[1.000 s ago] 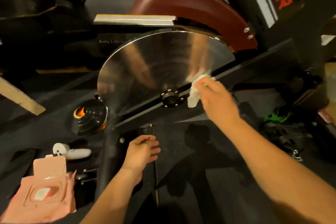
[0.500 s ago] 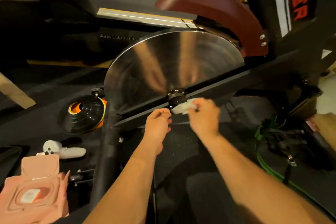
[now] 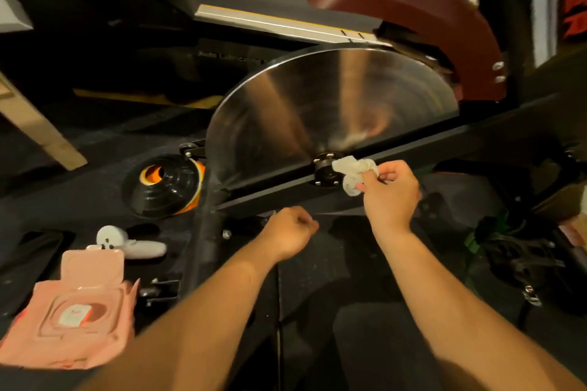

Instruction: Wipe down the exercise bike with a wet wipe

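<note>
Since half a second ago, my left hand [image 3: 290, 232] has dropped away from the hub [image 3: 322, 168] and now hangs lower, in front of the dark base of the exercise bike [image 3: 476, 136], well apart from the wipe. Its fingers are curled under into a loose fist, and I can see nothing in them.

On the head camera, my right hand [image 3: 389, 197] has stayed by the hub. Thumb and fingertips pinch the crumpled white wet wipe [image 3: 355, 168], and the wipe's free end touches the right side of the hub, where the black frame bar crosses the flywheel [image 3: 317, 111]. The steel disc shows blurred reflections of both arms. A maroon guard [image 3: 413, 9] curves over its upper right edge.

Off to the left on the dark floor lies the pink wipes pack [image 3: 68, 317], lid flipped open, a white sheet showing in its slot. Just beyond it sits a white handheld device [image 3: 133, 244], and further up — close to the flywheel's left rim — a stack of black and orange cones [image 3: 163, 186].
</note>
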Available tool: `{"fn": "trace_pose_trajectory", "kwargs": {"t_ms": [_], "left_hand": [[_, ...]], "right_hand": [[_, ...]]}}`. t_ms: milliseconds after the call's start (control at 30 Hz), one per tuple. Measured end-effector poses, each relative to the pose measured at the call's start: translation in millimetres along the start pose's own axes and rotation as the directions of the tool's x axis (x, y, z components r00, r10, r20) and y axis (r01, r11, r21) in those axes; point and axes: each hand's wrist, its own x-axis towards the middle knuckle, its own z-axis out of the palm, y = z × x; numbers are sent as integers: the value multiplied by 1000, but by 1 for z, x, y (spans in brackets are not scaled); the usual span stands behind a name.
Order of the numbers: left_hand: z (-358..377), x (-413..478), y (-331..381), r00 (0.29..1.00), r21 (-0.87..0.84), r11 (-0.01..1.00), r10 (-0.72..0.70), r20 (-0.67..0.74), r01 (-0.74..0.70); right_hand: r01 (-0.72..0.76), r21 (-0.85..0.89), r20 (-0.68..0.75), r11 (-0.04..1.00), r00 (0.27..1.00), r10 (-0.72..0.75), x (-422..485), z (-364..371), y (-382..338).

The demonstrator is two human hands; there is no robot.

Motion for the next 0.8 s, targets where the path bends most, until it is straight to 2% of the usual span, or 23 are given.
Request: {"fn": "trace_pose_trajectory", "kwargs": {"t_ms": [33, 100, 167, 267, 333, 433, 533, 600, 667, 733, 800], "left_hand": [[-15, 0, -3, 997, 222, 974, 20, 68, -35], [-50, 0, -12, 991, 546, 832, 35, 131, -101], [-85, -3, -25, 991, 672, 735, -3, 130, -86], [-113, -9, -60, 970, 770, 630, -110, 215, -100], [-118, -10, -90, 958, 787, 599, -109, 266, -150], [-117, -15, -119, 958, 765, 626, -97, 271, -153], [-126, -17, -127, 968, 720, 677, -44, 249, -155], [-138, -21, -134, 987, 640, 759, 16, 162, -117], [-145, -25, -145, 996, 574, 814, 57, 69, -87], [-142, -26, -158, 999, 532, 845, 49, 21, -52], [-135, -27, -163, 999, 500, 865, 48, -17, -33]], "right_hand": [[-12, 21, -38, 1000, 999, 13, -9, 10, -3], [-85, 93, -134, 992, 986, 97, -28, 32, -6], [-156, 191, -218, 969, 956, 197, -45, 57, -7], [-216, 281, -244, 935, 926, 287, -66, 93, -6], [-231, 258, -165, 938, 946, 278, -89, 118, -5], [-227, 109, 96, 968, 971, 217, -131, 155, 1], [-106, -5, 118, 994, 987, 106, -139, 165, 7], [11, -91, 200, 996, 980, 8, -138, 159, 16], [113, -184, 367, 976, 929, -39, -142, 162, 27], [159, -236, 539, 959, 842, -7, -150, 176, 33], [170, -239, 612, 956, 791, 12, -153, 187, 29]]}}
